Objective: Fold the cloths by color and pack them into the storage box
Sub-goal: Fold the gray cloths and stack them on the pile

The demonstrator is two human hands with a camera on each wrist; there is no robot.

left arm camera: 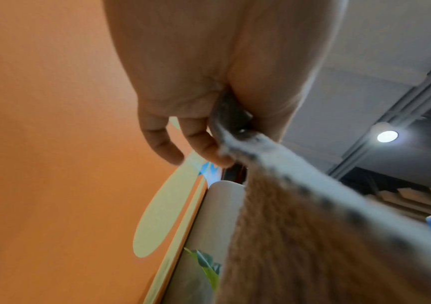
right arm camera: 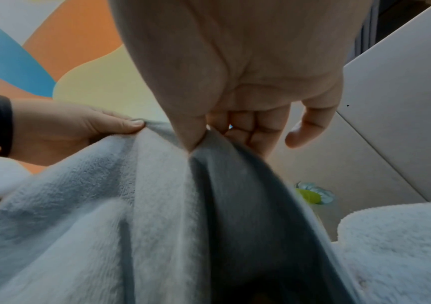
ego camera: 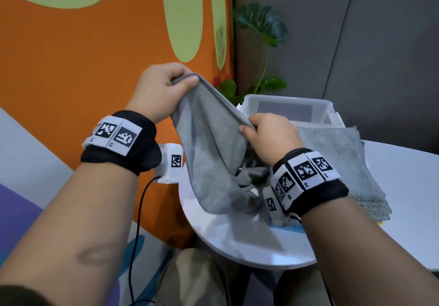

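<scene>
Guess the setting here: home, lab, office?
Probably an office lounge or breakout corner, not a home. Cues: an orange wall mural with green blobs, grey wall panels, a small round white table and a potted plant; the left wrist view shows an open industrial ceiling.

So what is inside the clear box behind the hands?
Through the storage box wall only a dark grey patch shows; whether it is a cloth is unclear. The right hand and the held grey cloth cover its front.
</scene>
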